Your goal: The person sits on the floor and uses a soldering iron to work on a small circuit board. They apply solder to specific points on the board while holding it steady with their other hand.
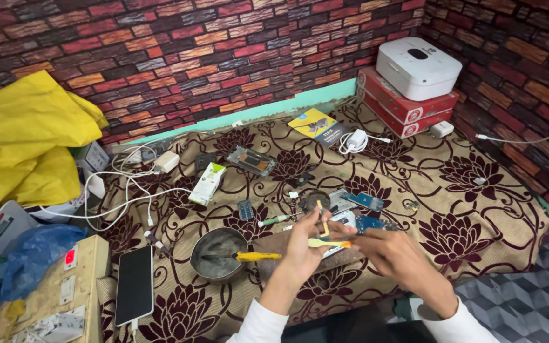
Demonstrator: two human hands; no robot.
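- Head view: the left hand point(305, 244) is half curled, thumb and fingers pinching a thin pale stick point(324, 219) that stands nearly upright above the knuckles; what the stick is cannot be told.
- The right hand point(394, 254) is loosely closed on a yellow toothbrush point(327, 242), which lies level and points left, its head just beside the left hand's fingers. The bristles are too small to make out.
- Both hands hover over a brown block point(287, 251) on the flowered cloth point(478, 209); most of the block is hidden behind the wrists.
- Beyond the fingers lie small blue circuit boards point(366, 201), partly covered by the hands, so their count is unclear.
- Left of the hands sits a steel bowl point(217, 254); a yellow-handled screwdriver point(255, 256) rests across its rim, its tip inside the bowl.
- A green-handled tool point(274, 220) lies on the cloth just behind the bowl.
- A phone point(135, 284) lies screen up at lower left, a cable plugged into its bottom end near the frame edge.
- Beside it a worn switchboard point(58, 298) is cut off by the bottom edge.
- White cables point(122, 190) tangle near a charger point(166, 161); where they end is hidden under the yellow cloth point(27, 140).
- At the back a white box point(418, 67) rests on red boxes point(405, 105) in the corner.
- Only the white sleeves point(262, 324) show below the wrists.
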